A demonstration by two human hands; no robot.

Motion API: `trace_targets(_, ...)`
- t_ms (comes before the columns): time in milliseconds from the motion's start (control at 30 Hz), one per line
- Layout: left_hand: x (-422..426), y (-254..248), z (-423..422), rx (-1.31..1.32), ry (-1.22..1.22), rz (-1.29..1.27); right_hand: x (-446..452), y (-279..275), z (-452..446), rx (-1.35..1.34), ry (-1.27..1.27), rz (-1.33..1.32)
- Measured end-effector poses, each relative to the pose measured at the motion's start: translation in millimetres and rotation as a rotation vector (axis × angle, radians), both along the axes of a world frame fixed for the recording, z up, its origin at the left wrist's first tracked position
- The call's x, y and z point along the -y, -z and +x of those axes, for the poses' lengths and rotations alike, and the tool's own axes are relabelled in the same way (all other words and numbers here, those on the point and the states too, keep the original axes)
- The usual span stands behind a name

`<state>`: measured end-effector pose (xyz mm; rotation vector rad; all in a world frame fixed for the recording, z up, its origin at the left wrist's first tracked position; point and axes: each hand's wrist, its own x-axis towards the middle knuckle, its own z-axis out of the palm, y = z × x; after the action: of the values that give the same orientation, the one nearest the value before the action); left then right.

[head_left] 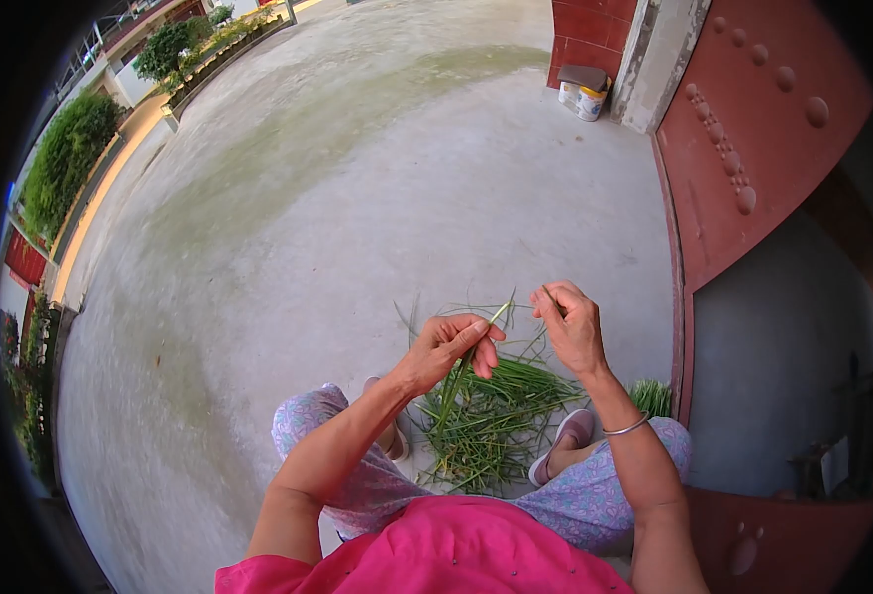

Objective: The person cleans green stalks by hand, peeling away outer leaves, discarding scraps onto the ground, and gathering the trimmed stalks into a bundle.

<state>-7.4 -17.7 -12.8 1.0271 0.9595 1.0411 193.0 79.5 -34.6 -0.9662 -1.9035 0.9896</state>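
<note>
My left hand [456,345] is closed around green chives [499,313], whose pale stem end sticks up past the thumb while the leaves hang below the palm. To its right and a little higher, my right hand [569,325] pinches a thin, dark leaf strand [552,300] between thumb and fingers. The two hands are a short way apart. Beneath them, between my shoes, lies a loose pile of long green chives [496,426] on the concrete. Beside my right knee, a neater bunch of chives [651,397] is partly hidden by my leg.
Around me spreads a grey concrete floor [357,218]. A red metal door [743,148] stands at the right, with a dark doorway behind it. White buckets [587,99] sit by the wall at upper right. Shrubs [70,158] grow along the left edge.
</note>
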Motion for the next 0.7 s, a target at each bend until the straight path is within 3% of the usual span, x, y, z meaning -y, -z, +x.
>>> trace_targets(100, 0, 0, 0, 0.001, -0.003, -0.006, 7, -15, -7, 0.003, 0.115, 0.1)
trace_targets(500, 0, 1, 0, -0.014, -0.006, -0.021, 0, -13, -1, -0.047, 0.024, -0.02)
trace_targets(700, 0, 1, 1, -0.012, -0.001, 0.002, 12, -20, -3, -0.36, -0.152, -0.345)
